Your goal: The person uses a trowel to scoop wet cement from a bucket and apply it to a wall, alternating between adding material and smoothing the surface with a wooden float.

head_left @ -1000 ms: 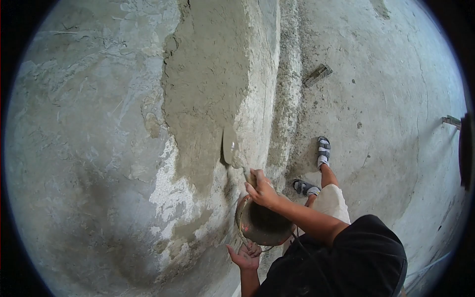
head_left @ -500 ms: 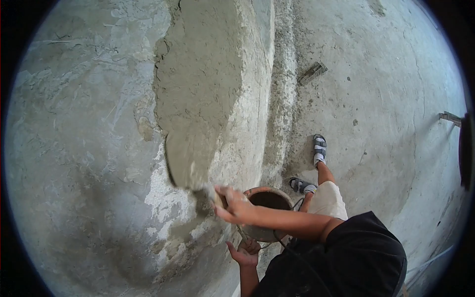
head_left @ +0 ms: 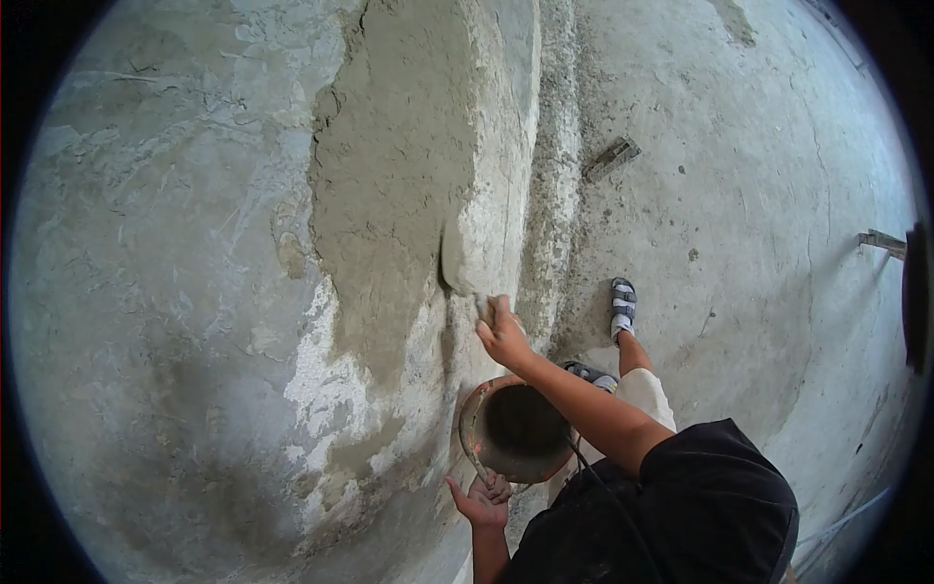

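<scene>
My right hand [head_left: 503, 333] is closed around the handle of a trowel [head_left: 459, 261]. The trowel's blade lies against the wall, along the right edge of a patch of wet mortar [head_left: 394, 165]; whether mortar sits under the blade is hidden. Lower down, the curled fingers of my left hand [head_left: 484, 500] hold the handle of a round bucket [head_left: 470, 420], with the thumb sticking out to the side. The bucket hangs tilted towards me, its inside dark, with grey residue on the inner wall.
Rough grey wall [head_left: 165, 243] fills the left side, with pale bare streaks below the mortar. On the concrete floor [head_left: 739, 214] lies a small block-like piece [head_left: 612, 159]. My sandalled foot [head_left: 623, 307] stands near the wall's base. A dark object [head_left: 915, 297] is at the far right.
My right hand has moved the trowel up and to the right, from the mortar's lower end to its right edge. More of the bucket's opening shows; my left hand stays put.
</scene>
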Tool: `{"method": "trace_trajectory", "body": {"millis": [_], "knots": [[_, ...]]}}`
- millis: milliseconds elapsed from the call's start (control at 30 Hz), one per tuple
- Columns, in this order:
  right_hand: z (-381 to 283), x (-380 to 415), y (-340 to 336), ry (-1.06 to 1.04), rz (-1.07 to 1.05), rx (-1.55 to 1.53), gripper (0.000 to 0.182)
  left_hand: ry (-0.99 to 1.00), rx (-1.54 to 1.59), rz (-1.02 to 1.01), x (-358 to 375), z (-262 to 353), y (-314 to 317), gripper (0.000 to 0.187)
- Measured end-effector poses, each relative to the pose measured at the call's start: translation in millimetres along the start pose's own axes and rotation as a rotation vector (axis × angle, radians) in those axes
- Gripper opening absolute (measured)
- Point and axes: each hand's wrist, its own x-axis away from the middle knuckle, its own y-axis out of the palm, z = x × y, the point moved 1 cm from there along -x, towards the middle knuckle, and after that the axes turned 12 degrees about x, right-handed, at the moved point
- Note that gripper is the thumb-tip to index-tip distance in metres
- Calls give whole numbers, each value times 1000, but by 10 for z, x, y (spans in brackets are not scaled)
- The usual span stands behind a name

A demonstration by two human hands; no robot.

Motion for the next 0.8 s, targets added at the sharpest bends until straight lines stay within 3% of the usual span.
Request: {"method": "trace_trajectory", "body": {"millis": [133, 200, 267, 300, 333, 367, 467, 500, 567, 667, 700, 767, 800], "knots": [[408, 582, -418, 258, -93, 175, 45, -60, -11, -142, -140, -53, 80, 73], [431, 912, -918, 184, -153, 243, 45, -70, -55, -143, -260, -122, 387, 69], [204, 1119, -1546, 343, -468, 297, 45, -143, -100, -233, -444, -225, 423, 60], [161, 1191, -1805, 357, -469, 319, 45, -143, -90, -220, -556, -308, 469, 55], [138, 1224, -2034, 360, -637, 398, 44, -124, -124, -222, -596, -371, 587, 52], [127, 1226, -2175, 363, -805, 471, 43, -103, -160, -226, -642, -435, 716, 48], [293, 1044, -2222, 498, -978, 433, 42, -118, -192, -303, -864, -693, 1054, 42], [407, 917, -2171, 509, -972, 439, 42, -130, -191, -306, -937, -747, 1193, 42], [648, 571, -2083, 223, -1073, 331, 40, -179, -156, -279, -1126, -840, 1513, 42], [1124, -586, -2395, 391, -1046, 430, 40, -68, -230, -48, -1444, -874, 1864, 41], [1738, -917, -2471, 354, -867, 361, 42, 9, -266, 40, -1519, -900, 1953, 38], [2576, -1888, -2821, 118, -456, 653, 35, 94, -150, 405, -1800, -1155, 1955, 33], [2638, -2566, -3053, 338, -551, 863, 29, 71, -109, 304, -1858, -1211, 1997, 33]]}}
